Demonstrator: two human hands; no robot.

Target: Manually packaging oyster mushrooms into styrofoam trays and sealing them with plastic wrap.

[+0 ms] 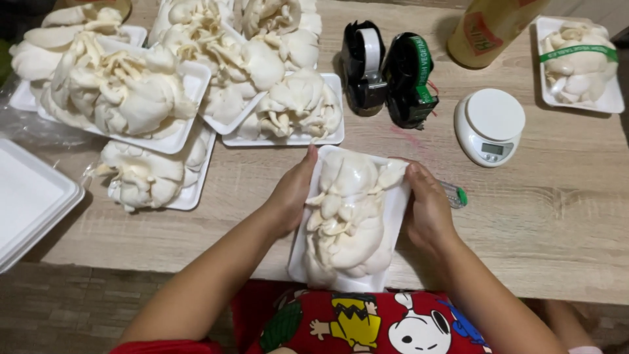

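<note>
Nearest to us, a red cloth (367,324) with cartoon prints lies below the counter (563,242) edge. Just above it we hold a white tray (392,226) of pale mushrooms (347,216), wrapped in clear film, at the near middle of the counter. Our left hand (291,193) presses its left side with fingers curled along the edge; our right hand (426,210) clasps the right side, fingers closed around the rim. A small clear tube with a green cap (455,195) peeks out just right of the right hand.

At the near left lies a stack of empty white trays (29,196). Farther left and middle, heaped trays of mushrooms (144,92) overlap one another, some on clear plastic sheet (26,128).

Beyond our tray stand two black tape dispensers: one with white tape (362,65), and beside it one with green printed tape (409,78). To their right sits a round white scale (490,124) with a small grey screen. At the far right a wrapped tray (578,62) carries a green band across its mushrooms. A yellowish bottle (488,29) with a red label stands at the far edge.

The counter is light wood grain; the floor at the near left looks dull brown.
</note>
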